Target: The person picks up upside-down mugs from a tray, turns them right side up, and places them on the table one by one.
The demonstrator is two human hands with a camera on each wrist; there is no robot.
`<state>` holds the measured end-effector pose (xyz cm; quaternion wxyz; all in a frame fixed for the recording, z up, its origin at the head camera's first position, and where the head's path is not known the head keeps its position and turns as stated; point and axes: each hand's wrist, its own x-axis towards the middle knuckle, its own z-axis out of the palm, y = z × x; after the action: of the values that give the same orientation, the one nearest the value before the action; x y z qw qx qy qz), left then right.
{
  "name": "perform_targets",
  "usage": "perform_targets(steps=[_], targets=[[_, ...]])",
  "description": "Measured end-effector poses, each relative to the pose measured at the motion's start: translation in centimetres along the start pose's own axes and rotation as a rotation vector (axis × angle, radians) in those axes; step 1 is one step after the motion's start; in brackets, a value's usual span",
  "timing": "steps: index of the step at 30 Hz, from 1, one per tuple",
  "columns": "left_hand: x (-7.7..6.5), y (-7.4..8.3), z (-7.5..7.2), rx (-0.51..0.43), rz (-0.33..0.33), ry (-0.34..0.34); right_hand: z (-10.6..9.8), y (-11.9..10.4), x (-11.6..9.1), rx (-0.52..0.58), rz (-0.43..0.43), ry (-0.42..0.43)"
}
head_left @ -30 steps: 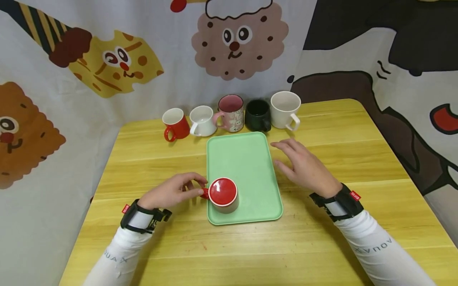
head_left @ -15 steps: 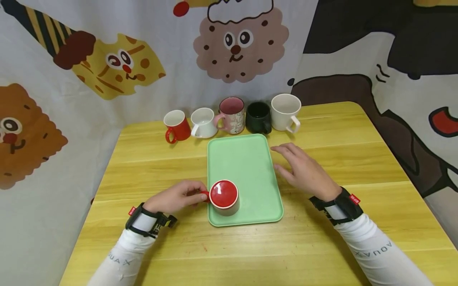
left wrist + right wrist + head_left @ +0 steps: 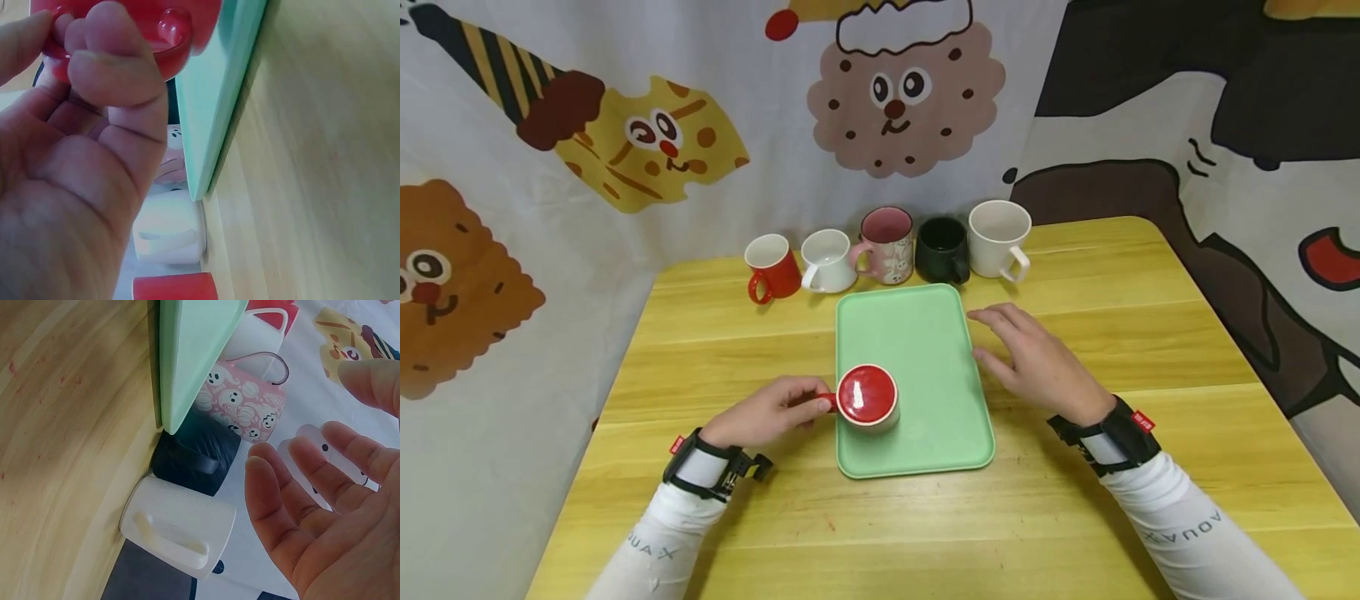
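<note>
A red mug [image 3: 867, 395] is over the near left part of the green tray [image 3: 917, 333], a glossy red disc with a pale rim facing up. My left hand [image 3: 775, 410] pinches its red handle between thumb and fingers, at the tray's left edge. In the left wrist view the curled fingers [image 3: 109, 56] lie at the handle, against the mug's red side. My right hand [image 3: 1037, 358] is beside the tray's right edge, fingers loosely extended and nothing in them; the right wrist view shows its palm side.
Along the table's back edge stand a small red mug [image 3: 772, 268], a white cup [image 3: 828, 265], a pink patterned mug [image 3: 891, 248], a dark mug [image 3: 942, 252] and a large white mug [image 3: 998, 240]. A cartoon-printed curtain [image 3: 760, 125] hangs behind them.
My left thumb and fingers have closed on the mug's handle. The mug has since shifted slightly toward the tray's far side in the head view. My right hand has stayed in place.
</note>
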<state>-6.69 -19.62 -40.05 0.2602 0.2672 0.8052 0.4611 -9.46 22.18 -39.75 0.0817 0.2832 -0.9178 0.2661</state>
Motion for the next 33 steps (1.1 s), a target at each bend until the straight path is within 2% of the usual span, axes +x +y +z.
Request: perform_targets(steps=[6,11,22,29,33], targets=[[0.3,0.3,-0.3,-0.072,0.067,0.082,0.0,-0.2,0.0,0.021,0.01,-0.012],[0.9,0.7,-0.4,-0.123,0.118,0.183,0.3,-0.4,0.2,0.122,0.011,-0.023],[3.1,1.9,0.1,-0.252,0.279,0.335,2.2,-2.3,1.2,0.558,0.094,-0.128],[5.2,3.1,1.5,-0.531,0.38,0.342,4.0,-4.4,2.3,0.883,0.153,-0.169],[6.2,3.7,2.3,-0.649,0.438,0.362,5.0,-5.4,2.9,1.039,0.156,-0.139]])
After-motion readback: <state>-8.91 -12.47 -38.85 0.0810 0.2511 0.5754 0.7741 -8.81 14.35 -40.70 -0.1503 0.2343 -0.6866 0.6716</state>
